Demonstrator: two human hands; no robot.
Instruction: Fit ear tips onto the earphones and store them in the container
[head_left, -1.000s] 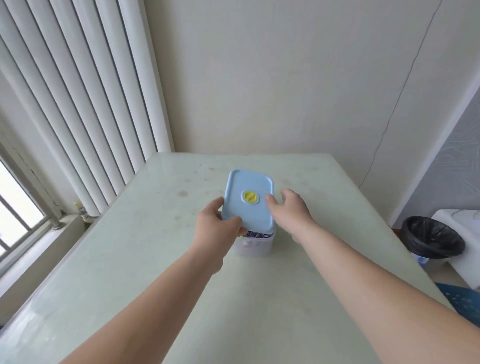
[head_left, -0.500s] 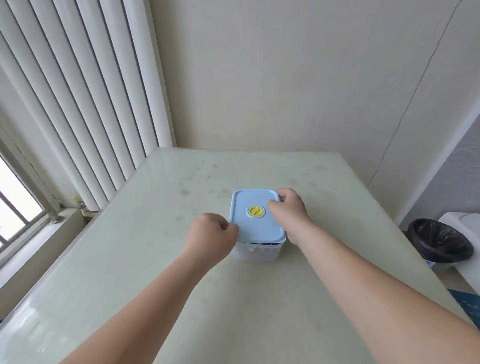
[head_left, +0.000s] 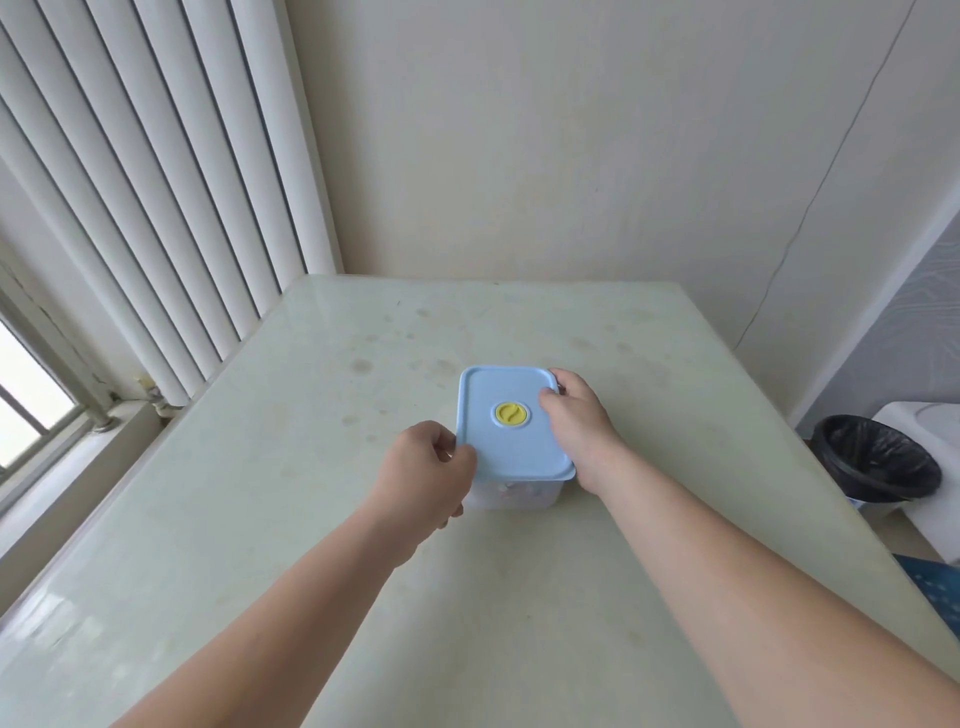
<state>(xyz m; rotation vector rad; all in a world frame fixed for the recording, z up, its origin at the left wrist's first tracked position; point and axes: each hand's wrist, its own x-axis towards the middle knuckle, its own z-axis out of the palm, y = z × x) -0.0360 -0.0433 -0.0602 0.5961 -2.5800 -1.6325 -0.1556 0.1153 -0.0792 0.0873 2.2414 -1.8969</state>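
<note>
A clear plastic container (head_left: 519, 496) stands in the middle of the pale green table (head_left: 322, 519). Its light blue lid (head_left: 506, 447) with a yellow round valve (head_left: 511, 413) lies flat on top of it. My left hand (head_left: 423, 470) grips the lid's near left edge, thumb on top and fingers curled under the rim. My right hand (head_left: 579, 421) holds the lid's right side, thumb pressing on top near the valve. The earphones are hidden inside the container.
White vertical blinds (head_left: 156, 208) and a window sill (head_left: 78, 441) run along the left. A black-lined waste bin (head_left: 878, 457) stands on the floor to the right of the table, beside a white appliance (head_left: 930, 467). The wall lies behind the table.
The lid was tilted up above the container a second ago; it now lies flat on the container. Both hands have stayed on its edges.
</note>
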